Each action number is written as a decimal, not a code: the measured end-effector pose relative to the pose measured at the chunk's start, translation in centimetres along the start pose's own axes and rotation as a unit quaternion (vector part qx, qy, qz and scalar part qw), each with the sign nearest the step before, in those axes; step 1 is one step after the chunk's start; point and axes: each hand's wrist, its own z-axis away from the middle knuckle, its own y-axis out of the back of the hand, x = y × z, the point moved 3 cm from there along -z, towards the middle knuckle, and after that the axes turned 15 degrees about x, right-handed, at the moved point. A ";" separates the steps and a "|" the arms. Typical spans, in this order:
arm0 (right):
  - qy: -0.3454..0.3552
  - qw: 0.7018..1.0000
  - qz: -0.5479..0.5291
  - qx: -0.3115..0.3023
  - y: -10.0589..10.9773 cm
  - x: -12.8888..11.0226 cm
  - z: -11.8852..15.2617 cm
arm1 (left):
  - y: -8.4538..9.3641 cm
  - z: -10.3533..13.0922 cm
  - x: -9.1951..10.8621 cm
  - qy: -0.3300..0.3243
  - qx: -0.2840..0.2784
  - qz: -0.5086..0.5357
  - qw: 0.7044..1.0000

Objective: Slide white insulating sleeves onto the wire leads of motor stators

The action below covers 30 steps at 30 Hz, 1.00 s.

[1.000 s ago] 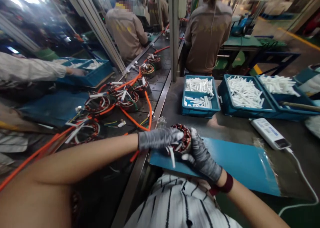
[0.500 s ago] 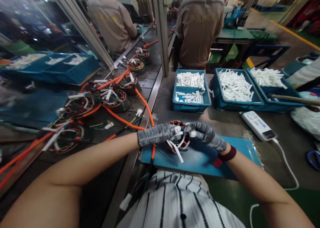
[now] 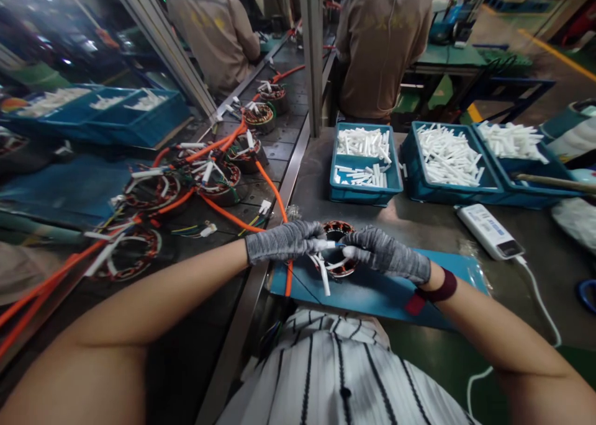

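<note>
A single camera, worn on the person's head, looks forward and steeply down from above the chest. The striped shirt point(image 3: 333, 375) fills the bottom edge, closest to the lens. The gloved left hand point(image 3: 288, 242) and right hand point(image 3: 388, 254) appear within arm's reach, just below the middle. Beyond them, the view runs ahead along the conveyor point(image 3: 286, 124), which recedes toward the top. Two seated co-workers point(image 3: 209, 37) point(image 3: 384, 46) are seen from behind, farther off. The view is wide, taking in workbench point(image 3: 437, 220) on the right.
</note>
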 end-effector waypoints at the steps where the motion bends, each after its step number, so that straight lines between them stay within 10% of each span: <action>1: -0.007 1.000 -0.017 -0.012 0.1 0.0 0.1 | -0.2 -0.3 0.1 0.003 -0.017 -0.004 1.000; 8: -0.006 1.000 0.006 -0.027 0.6 0.5 0.6 | -1.0 -1.9 3.0 -0.112 0.061 -0.301 0.945; 17: 0.187 0.961 0.189 0.080 -1.7 -0.7 0.4 | -0.2 1.5 -3.7 -0.066 0.082 -0.211 0.972; 22: 0.189 0.931 0.261 0.170 -1.4 1.0 4.0 | 0.1 1.5 -4.0 -0.104 0.079 -0.040 0.991; 30: 0.176 0.858 0.375 0.303 -6.8 3.7 6.0 | 0.7 2.5 -4.5 -0.024 0.031 0.095 0.995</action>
